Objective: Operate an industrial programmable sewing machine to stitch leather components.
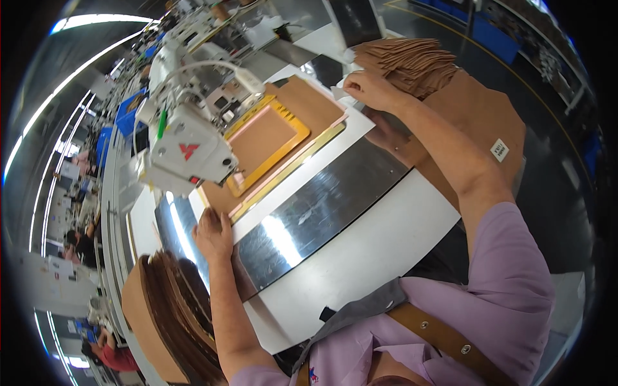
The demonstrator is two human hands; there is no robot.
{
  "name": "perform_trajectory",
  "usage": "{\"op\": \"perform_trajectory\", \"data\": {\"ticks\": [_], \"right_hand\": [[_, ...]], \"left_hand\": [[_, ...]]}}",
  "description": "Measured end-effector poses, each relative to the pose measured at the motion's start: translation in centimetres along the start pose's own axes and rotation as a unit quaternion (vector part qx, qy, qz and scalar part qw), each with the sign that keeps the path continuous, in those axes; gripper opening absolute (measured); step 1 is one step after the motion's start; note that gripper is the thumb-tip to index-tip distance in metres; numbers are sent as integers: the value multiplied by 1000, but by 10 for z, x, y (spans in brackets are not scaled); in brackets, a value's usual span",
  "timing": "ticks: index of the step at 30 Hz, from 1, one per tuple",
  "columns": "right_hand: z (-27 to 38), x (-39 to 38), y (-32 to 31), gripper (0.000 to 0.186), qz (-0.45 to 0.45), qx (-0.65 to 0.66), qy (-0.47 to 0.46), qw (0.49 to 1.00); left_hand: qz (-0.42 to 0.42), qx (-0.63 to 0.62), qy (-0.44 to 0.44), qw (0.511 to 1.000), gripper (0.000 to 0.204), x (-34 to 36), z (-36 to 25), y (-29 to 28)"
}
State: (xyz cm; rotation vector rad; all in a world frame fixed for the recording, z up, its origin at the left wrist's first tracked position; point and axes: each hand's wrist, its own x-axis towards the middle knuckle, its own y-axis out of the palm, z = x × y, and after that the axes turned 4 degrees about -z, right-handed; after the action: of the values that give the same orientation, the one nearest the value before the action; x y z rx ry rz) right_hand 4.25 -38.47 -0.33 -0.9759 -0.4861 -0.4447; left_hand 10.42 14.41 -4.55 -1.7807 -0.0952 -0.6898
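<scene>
One broad white worktable (360,251) spans the middle, its near edge just ahead of the person's body. A white sewing machine (187,145) leans in from the far left, its head over the work and near the left hand. A polished metal plate (322,199) crosses the table between the forearms; the open room for moving runs along it, on the person's side of the work. Brown stacked pieces (161,315) bound that room beside the left forearm; a fanned brown pile (405,61) rises just beyond the right hand.

The brown panel (318,106) lies beneath the machine head, under a yellow frame (273,162), its right end extending past the frame. The right hand (370,90) is at the panel's far right corner, elbow bent, forearm angled leftward, fingers curled against a small white piece (339,94); whether they pinch it, I cannot tell. The left hand (214,235) reaches forward, fingers bent at the panel's near left corner; whether they grasp its edge, I cannot tell.
</scene>
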Motion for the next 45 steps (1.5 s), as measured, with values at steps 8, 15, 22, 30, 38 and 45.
{"op": "perform_trajectory", "data": {"ticks": [8,15,22,30,38,45], "right_hand": [[-6,-15,25,16,59,-55,6,997],[11,-2,8,23,-6,-95,-19,995],[-35,51,-75,18,-104,-256,22,961],[-51,60,-126,25,61,-329,208,919],[-67,49,-124,16,-70,-346,174,919],[46,11,-75,8,-230,-178,-208,934]], "left_hand": [[-27,-4,15,1000,47,3,-1,-1],[-25,-28,14,999,46,-5,8,2],[-24,-37,4,999,44,-3,-1,-2],[-40,-31,3,999,43,0,-2,-2],[-33,-38,-7,999,43,-1,-8,-3],[-104,-17,197,975,22,-2,-35,-15]]}}
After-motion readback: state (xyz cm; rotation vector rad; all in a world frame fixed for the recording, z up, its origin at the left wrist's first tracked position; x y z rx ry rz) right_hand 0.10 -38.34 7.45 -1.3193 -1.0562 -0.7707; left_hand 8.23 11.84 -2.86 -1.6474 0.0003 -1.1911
